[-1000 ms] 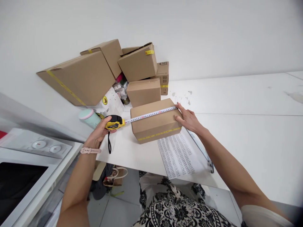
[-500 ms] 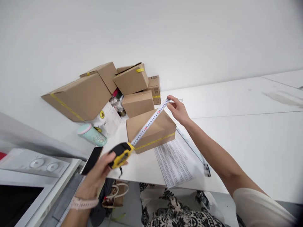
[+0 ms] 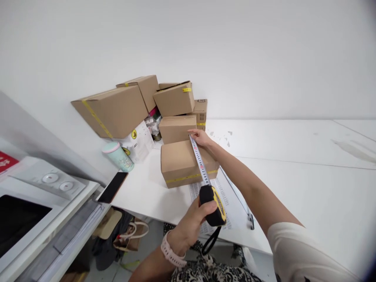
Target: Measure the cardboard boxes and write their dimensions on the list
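My left hand [image 3: 192,217] is wrapped round a black and yellow tape measure [image 3: 212,205], held at the near side of a cardboard box [image 3: 179,160]. From its case the white blade runs away from me across the box's top. At the far edge, my right hand [image 3: 200,137] pinches the end of the blade; the tip itself is partly hidden by the fingers. Yellow tape runs along the box's front face. Under the box and the tape measure lies a printed sheet of numbers [image 3: 195,192], partly covered.
Several more cardboard boxes [image 3: 117,109] are stacked against the wall at the back left. Beside them are a mint tumbler [image 3: 118,156], a white carton [image 3: 142,143] and a dark phone [image 3: 113,187]. A microwave [image 3: 26,211] stands at the left. A clipboard [image 3: 239,203] lies right of the box.
My left hand has swung the tape measure from the left to the near middle. My right hand has moved left to the box's far edge. The blade now runs front to back, with less drawn out.
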Motion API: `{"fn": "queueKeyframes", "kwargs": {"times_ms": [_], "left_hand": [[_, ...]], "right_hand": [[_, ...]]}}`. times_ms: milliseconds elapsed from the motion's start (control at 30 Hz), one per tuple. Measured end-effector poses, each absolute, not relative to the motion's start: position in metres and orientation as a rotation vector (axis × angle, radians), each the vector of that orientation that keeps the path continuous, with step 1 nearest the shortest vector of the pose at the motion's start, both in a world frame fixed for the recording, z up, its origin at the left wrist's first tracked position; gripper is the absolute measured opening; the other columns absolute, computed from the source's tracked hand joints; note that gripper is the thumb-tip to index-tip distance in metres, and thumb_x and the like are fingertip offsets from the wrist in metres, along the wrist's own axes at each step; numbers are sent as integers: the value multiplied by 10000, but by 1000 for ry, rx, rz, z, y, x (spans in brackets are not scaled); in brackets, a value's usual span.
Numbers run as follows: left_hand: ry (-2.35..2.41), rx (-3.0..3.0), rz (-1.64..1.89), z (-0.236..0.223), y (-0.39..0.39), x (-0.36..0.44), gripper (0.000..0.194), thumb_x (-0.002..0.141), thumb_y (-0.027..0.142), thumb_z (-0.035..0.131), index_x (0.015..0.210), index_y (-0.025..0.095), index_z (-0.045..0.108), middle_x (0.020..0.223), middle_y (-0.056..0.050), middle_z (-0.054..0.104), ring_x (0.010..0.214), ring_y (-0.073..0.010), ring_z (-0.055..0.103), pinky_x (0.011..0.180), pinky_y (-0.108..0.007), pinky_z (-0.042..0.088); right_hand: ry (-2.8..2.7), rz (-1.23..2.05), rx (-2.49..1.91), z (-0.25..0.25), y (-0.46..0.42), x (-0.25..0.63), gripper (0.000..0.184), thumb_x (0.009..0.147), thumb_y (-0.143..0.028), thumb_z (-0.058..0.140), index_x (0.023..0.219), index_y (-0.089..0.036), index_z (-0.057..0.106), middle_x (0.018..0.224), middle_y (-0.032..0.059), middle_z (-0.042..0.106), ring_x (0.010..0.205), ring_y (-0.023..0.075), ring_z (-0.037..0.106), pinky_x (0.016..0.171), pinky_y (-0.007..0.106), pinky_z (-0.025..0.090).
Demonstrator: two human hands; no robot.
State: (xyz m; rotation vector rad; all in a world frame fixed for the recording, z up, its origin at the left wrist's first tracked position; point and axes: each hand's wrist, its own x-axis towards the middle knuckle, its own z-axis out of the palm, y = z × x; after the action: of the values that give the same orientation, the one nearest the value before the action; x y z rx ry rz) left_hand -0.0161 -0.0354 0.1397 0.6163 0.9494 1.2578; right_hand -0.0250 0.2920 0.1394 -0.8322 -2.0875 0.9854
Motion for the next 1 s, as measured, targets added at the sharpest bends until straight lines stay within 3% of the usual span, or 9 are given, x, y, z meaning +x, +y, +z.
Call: {"fn": "queueKeyframes", "kwargs": {"times_ms": [167, 533, 733, 867, 1000], "left_hand": [[957, 589, 1241, 136, -27, -4, 606, 621, 547, 916, 1033, 170, 681, 957, -80, 663, 901, -225, 628, 823, -357, 508], [944, 565, 1237, 146, -34, -12, 534, 697, 590, 849, 1018, 189, 702, 984, -92, 697, 907, -238, 648, 815, -354, 521], [912, 598, 1264, 146, -39, -8, 470, 748, 559, 823, 1032, 206, 702, 976, -91, 704, 896, -250, 658, 839, -387, 524], [943, 588, 1252, 146, -37, -7, 466, 724, 572, 835, 976, 211, 679, 894, -64, 677, 850, -234, 646, 824, -380, 520], [943, 568, 1257, 146, -38, -7, 516, 696, 581, 850, 1016, 210, 688, 948, -73, 683, 879, -234, 647, 822, -365, 525]], "right_hand": [[-2101, 1029, -902, 132, 293, -29, 264, 875, -237, 609, 1066, -189, 783, 1168, 84, 778, 1018, 235, 719, 972, 381, 558], [-2148, 949, -959, 120, 305, -35, 123, 780, -211, 628, 804, -187, 746, 895, 62, 782, 814, 211, 694, 782, 318, 549], [-2165, 917, -996, 115, 312, -39, 121, 793, -212, 628, 821, -180, 741, 901, 58, 775, 828, 198, 681, 808, 312, 525], [-2174, 904, -1009, 114, 314, -41, 116, 795, -214, 637, 830, -189, 744, 906, 50, 772, 841, 199, 681, 812, 306, 519], [-2178, 894, -1015, 115, 313, -41, 106, 809, -204, 626, 816, -188, 731, 913, 48, 772, 842, 194, 675, 807, 301, 513]]}}
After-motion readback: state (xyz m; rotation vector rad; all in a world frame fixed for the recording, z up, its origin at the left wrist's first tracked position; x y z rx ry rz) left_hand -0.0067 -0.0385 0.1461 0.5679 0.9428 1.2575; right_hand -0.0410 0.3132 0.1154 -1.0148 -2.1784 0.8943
